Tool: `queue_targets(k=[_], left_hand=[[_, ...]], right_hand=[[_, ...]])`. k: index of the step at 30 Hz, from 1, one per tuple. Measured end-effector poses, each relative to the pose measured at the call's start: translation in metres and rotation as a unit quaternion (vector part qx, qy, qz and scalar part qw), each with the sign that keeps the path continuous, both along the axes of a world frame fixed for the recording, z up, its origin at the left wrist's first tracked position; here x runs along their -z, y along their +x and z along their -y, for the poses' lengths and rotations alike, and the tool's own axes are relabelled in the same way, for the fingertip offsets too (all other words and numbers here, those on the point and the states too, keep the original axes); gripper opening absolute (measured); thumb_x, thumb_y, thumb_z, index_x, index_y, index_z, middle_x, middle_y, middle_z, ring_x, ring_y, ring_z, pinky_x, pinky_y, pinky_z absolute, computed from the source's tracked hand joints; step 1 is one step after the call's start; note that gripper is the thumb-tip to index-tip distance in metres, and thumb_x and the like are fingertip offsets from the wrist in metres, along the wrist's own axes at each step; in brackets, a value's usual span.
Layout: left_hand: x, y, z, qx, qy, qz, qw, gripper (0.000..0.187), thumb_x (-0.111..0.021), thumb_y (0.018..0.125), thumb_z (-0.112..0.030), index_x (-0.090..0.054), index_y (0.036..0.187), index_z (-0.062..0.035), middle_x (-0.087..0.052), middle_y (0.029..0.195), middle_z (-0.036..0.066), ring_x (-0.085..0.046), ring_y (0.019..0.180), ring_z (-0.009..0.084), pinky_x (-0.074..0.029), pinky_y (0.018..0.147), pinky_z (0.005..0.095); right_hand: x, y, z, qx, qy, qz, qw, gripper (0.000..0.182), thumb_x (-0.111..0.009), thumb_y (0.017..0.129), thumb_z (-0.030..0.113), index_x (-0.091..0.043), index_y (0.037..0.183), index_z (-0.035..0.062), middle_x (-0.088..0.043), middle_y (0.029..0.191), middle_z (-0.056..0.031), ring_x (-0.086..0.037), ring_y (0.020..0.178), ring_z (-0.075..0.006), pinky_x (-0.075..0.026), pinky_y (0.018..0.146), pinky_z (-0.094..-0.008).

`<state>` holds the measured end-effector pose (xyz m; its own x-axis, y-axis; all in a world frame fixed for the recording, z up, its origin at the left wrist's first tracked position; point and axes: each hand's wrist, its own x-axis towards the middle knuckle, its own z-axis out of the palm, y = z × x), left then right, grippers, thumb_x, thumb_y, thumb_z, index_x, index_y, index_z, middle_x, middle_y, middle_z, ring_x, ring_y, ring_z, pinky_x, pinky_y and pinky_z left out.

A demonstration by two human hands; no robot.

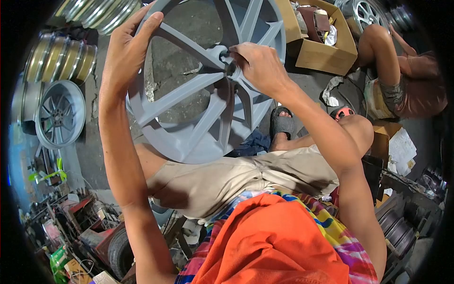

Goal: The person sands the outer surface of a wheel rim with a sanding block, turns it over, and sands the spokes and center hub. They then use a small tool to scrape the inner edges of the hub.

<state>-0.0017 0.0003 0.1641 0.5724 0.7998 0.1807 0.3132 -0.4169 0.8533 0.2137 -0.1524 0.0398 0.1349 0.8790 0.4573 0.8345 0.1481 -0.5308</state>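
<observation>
A grey multi-spoke wheel rim [182, 97] stands tilted over my lap, against my beige shorts [227, 180]. My left hand [130, 45] grips its outer edge at the upper left, with the thumb over the front of the rim. At the hub [231, 70], my right hand [259, 65] is closed, its fingertips pinched at the centre opening. Whatever those fingertips hold, if anything, is too small and hidden to make out.
Stacked rims [61, 59] and a loose grey rim [60, 115] are at the left. A cardboard box [326, 54] is at the upper right, near a seated person [421, 90]. Tools and a tyre [122, 253] lie lower left.
</observation>
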Motion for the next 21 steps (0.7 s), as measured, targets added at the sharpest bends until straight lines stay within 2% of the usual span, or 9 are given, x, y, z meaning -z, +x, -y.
queue_targets(k=[5,7,8,10,11,12,14,19,21], left_hand=[[0.005,-0.005,-0.009,0.007,0.049,-0.004,0.999,0.058,-0.069,0.099,-0.038,-0.060,0.141,0.0009,-0.070,0.119,0.011,-0.063,0.110,0.0158,-0.045,0.101,0.0274],[0.006,-0.007,-0.011,0.031,0.066,-0.003,0.997,0.058,-0.068,0.099,-0.039,-0.060,0.141,0.0010,-0.070,0.120,0.011,-0.063,0.112,0.0163,-0.044,0.102,0.0278],[0.009,-0.011,-0.014,0.021,0.072,-0.010,0.997,0.056,-0.066,0.100,-0.040,-0.061,0.140,-0.0008,-0.070,0.120,0.009,-0.061,0.112,0.0157,-0.042,0.104,0.0284],[0.008,-0.014,-0.016,0.004,0.078,-0.017,0.997,0.055,-0.064,0.101,-0.041,-0.062,0.140,-0.0026,-0.070,0.119,0.008,-0.060,0.112,0.0152,-0.041,0.106,0.0290],[0.004,-0.018,-0.014,0.011,0.040,-0.011,0.999,0.056,-0.063,0.102,-0.042,-0.061,0.141,-0.0025,-0.069,0.120,0.008,-0.059,0.113,0.0149,-0.040,0.105,0.0289],[0.004,-0.019,-0.010,0.024,0.001,-0.008,1.000,0.057,-0.062,0.103,-0.042,-0.059,0.142,-0.0024,-0.069,0.121,0.007,-0.059,0.113,0.0146,-0.040,0.105,0.0288],[0.004,-0.022,-0.018,0.037,0.054,-0.038,0.997,0.058,-0.062,0.103,-0.043,-0.057,0.144,-0.0026,-0.068,0.122,0.007,-0.058,0.113,0.0135,-0.041,0.104,0.0284],[0.006,-0.028,-0.016,0.026,-0.024,-0.022,0.999,0.058,-0.063,0.102,-0.042,-0.058,0.143,-0.0021,-0.068,0.121,0.006,-0.058,0.113,0.0135,-0.041,0.102,0.0259],[0.004,-0.027,-0.011,0.018,-0.016,-0.018,1.000,0.059,-0.064,0.102,-0.042,-0.058,0.144,-0.0016,-0.068,0.120,0.006,-0.059,0.112,0.0136,-0.042,0.101,0.0257]], right_hand=[[0.017,-0.014,0.004,0.019,-0.039,0.143,0.989,0.021,-0.065,0.091,0.005,-0.071,0.110,-0.0007,-0.070,0.091,-0.0215,-0.070,0.080,-0.0386,-0.055,0.070,-0.0426],[0.007,-0.005,-0.001,-0.035,-0.106,-0.136,0.984,0.016,-0.065,0.093,0.009,-0.075,0.102,-0.0002,-0.067,0.073,-0.0152,-0.069,0.072,-0.0315,-0.051,0.062,-0.0399],[0.000,0.004,0.004,-0.032,-0.103,-0.135,0.985,0.016,-0.065,0.093,0.009,-0.075,0.102,-0.0002,-0.067,0.073,-0.0152,-0.069,0.072,-0.0315,-0.051,0.062,-0.0399],[-0.009,0.034,0.022,-0.081,-0.209,-0.488,0.843,0.020,-0.067,0.097,0.016,-0.076,0.106,0.0002,-0.063,0.066,-0.0118,-0.060,0.065,-0.0158,-0.046,0.058,-0.0322],[-0.006,0.040,0.031,-0.056,-0.167,-0.403,0.898,0.032,-0.066,0.101,0.027,-0.073,0.113,-0.0018,-0.055,0.069,0.0064,-0.053,0.065,-0.0079,-0.043,0.055,-0.0282],[0.012,0.044,0.037,-0.054,-0.171,-0.408,0.895,0.032,-0.066,0.101,0.027,-0.073,0.113,-0.0018,-0.055,0.069,0.0064,-0.053,0.065,-0.0079,-0.043,0.055,-0.0282],[0.033,0.051,0.032,0.045,-0.048,-0.189,0.980,0.028,-0.065,0.102,0.025,-0.073,0.113,0.0006,-0.057,0.069,0.0026,-0.052,0.065,-0.0073,-0.042,0.055,-0.0278],[0.051,0.033,-0.002,-0.014,0.000,0.052,0.999,0.013,-0.064,0.092,0.013,-0.069,0.097,0.0024,-0.070,0.089,-0.0206,-0.070,0.079,-0.0395,-0.055,0.068,-0.0480],[0.048,0.034,-0.010,0.009,-0.012,0.092,0.996,0.014,-0.064,0.092,0.015,-0.069,0.095,0.0024,-0.070,0.086,-0.0202,-0.070,0.079,-0.0398,-0.055,0.068,-0.0481]])
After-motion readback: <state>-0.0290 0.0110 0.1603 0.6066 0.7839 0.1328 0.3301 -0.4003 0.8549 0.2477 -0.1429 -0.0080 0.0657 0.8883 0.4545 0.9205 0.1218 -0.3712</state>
